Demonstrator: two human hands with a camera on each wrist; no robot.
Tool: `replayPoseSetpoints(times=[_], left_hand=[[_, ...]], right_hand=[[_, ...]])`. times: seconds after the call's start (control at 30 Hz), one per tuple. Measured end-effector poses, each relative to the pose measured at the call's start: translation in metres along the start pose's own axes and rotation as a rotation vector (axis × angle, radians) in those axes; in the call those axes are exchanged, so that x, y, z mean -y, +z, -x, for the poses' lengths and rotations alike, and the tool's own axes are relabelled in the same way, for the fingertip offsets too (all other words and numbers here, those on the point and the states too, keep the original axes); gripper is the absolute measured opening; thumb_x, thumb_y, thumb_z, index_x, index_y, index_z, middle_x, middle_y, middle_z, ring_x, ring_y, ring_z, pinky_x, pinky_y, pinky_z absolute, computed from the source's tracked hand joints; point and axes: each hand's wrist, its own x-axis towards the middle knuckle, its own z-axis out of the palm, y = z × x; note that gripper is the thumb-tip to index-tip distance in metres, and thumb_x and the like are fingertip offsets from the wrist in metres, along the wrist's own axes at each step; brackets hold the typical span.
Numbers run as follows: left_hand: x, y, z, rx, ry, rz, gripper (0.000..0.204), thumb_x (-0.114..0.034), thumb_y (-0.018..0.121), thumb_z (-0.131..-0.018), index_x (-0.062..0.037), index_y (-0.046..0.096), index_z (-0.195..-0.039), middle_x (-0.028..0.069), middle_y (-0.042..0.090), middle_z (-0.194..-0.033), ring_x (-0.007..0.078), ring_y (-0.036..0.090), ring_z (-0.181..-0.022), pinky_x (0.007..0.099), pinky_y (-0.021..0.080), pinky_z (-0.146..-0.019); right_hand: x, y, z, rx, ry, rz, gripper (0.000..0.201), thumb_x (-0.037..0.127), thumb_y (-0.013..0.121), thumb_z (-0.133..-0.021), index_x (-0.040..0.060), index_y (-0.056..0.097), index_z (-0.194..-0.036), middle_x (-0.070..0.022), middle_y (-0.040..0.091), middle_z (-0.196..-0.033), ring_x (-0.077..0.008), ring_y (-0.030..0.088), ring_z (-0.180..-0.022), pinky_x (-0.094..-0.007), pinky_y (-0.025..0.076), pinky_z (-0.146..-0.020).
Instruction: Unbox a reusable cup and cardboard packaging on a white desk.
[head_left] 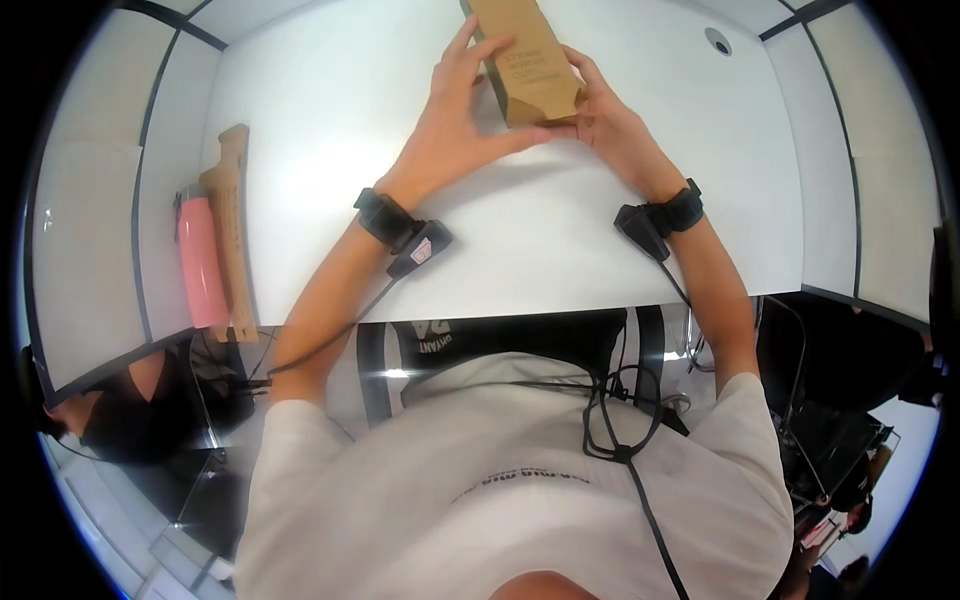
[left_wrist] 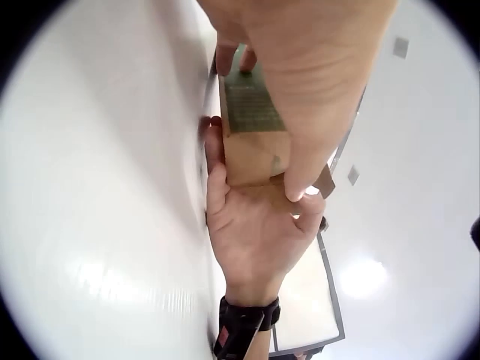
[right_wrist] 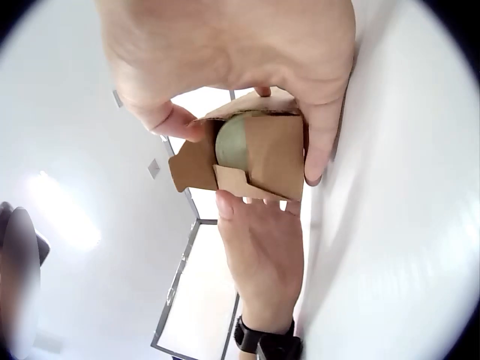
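Note:
A long brown cardboard box [head_left: 535,75] with dark lettering and a green side panel lies at the far middle of the white table. The left hand [head_left: 450,115] holds its left side, fingers along the green panel and thumb at the near end. At the box's near right corner, the right hand [head_left: 615,130] grips the cardboard between thumb and fingers. The right wrist view shows the near end with its flaps [right_wrist: 196,161] opened out. A rounded pale green object [right_wrist: 234,142] shows inside; the rest of it is hidden by cardboard.
A pink bottle [head_left: 203,260] lies at the table's left edge beside a long flat brown piece [head_left: 232,210]. Partition panels [head_left: 820,150] border the table. A round cable hole [head_left: 718,41] is at the back right. Cables [head_left: 345,330] run from the wrist cameras.

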Motion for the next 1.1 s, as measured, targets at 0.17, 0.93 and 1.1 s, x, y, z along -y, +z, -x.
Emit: replayPoseSetpoints(times=[0.17, 0.93, 1.1], left_hand=[[0.003, -0.004, 0.001, -0.070, -0.105, 0.046, 0.071, -0.007, 0.073, -0.074, -0.0145, 0.048, -0.140, 0.0134, 0.030, -0.158, 0.0279, 0.045, -0.135, 0.0449, 0.046, -0.108], [0.011, -0.009, 0.001, -0.035, -0.047, 0.181, 0.038, -0.015, 0.072, -0.088, -0.0146, 0.068, -0.125, 0.0086, 0.057, -0.142, 0.0243, 0.063, -0.116, 0.0347, 0.055, -0.092], [-0.005, 0.001, 0.003, 0.007, 0.066, -0.009, 0.064, -0.007, 0.079, -0.075, -0.0143, 0.054, -0.133, 0.0076, 0.041, -0.149, 0.0259, 0.045, -0.132, 0.0375, 0.050, -0.099]], right_hand=[[-0.022, -0.020, -0.011, 0.138, -0.042, 0.023, 0.081, 0.009, 0.052, -0.085, 0.0152, 0.014, -0.155, -0.0197, 0.019, -0.160, -0.0339, 0.047, -0.135, -0.0435, 0.051, -0.104], [-0.007, -0.010, 0.002, -0.032, -0.069, -0.197, 0.066, 0.039, 0.051, -0.098, 0.0077, 0.027, -0.151, -0.0134, 0.047, -0.143, -0.0251, 0.047, -0.132, -0.0397, 0.044, -0.105], [-0.010, -0.014, 0.000, -0.024, -0.051, -0.054, 0.084, 0.043, 0.064, -0.094, 0.0027, 0.018, -0.152, -0.0145, 0.049, -0.138, -0.0246, 0.050, -0.129, -0.0376, 0.041, -0.105]])
